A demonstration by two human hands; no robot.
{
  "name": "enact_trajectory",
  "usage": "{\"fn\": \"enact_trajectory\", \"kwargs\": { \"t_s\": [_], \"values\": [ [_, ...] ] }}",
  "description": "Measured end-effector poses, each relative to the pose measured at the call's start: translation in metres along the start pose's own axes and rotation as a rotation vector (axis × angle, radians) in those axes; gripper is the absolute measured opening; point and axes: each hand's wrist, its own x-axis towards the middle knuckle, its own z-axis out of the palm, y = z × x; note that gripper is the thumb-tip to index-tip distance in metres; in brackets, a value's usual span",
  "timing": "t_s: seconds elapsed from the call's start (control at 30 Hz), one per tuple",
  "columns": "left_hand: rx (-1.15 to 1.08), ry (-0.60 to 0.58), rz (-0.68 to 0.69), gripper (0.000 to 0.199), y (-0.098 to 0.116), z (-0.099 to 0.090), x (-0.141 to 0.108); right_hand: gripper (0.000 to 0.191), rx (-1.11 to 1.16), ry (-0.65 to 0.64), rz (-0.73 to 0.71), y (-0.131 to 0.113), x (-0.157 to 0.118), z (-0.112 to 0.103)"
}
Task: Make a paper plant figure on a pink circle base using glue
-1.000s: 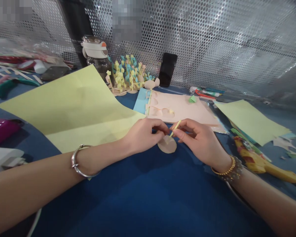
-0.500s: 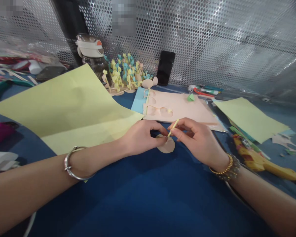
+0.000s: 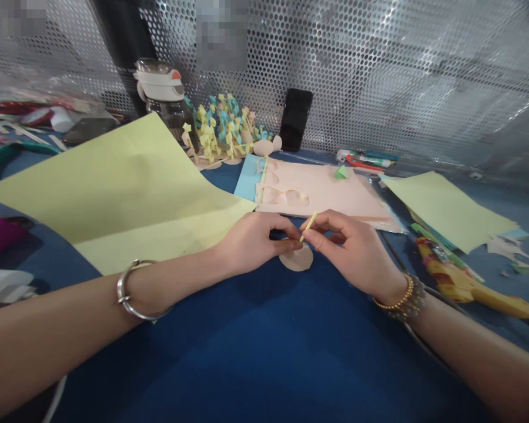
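Pinching a thin yellow stick [image 3: 308,225] between thumb and forefinger, the person's right hand [image 3: 357,249] holds it at a slant, its upper end leaning to the right. The left hand [image 3: 255,241] comes in from the other side, thumb and forefinger drawn close together at the stick's lower end; whether they grip it too, one cannot tell. That lower end is just over a pale paper disc [image 3: 297,259], which lies on the blue tabletop [image 3: 264,352] with its far edge partly hidden by the left fingers.

A large yellow paper sheet [image 3: 127,182] spreads beside the left forearm. Beyond the hands lies a pink paper sheet [image 3: 321,191] with rounded cut-outs along its left side and a small green paper piece [image 3: 341,173] on top. Behind it, a smartphone [image 3: 296,120] leans upright against the perforated metal panel [image 3: 361,70]. A cluster of little paper stars [image 3: 224,126] stands next to a lidded bottle [image 3: 161,87]. To the right, a yellow glue gun [image 3: 467,288] rests near a stack of yellow-green paper [image 3: 454,208].
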Motion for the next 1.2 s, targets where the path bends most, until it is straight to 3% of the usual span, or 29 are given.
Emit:
{"fn": "enact_trajectory", "kwargs": {
  "t_s": [0.67, 1.2],
  "values": [
    [0.035, 0.006, 0.02, 0.006, 0.0009, -0.0012, -0.0004, 0.014, 0.011, -0.113, 0.03, 0.0, -0.0007, -0.0052],
    [0.075, 0.023, 0.007, 0.006, 0.0015, -0.0008, -0.0003, 0.012, -0.019, -0.088, 0.016, 0.0039, 0.0, -0.0055]
  ]
}}
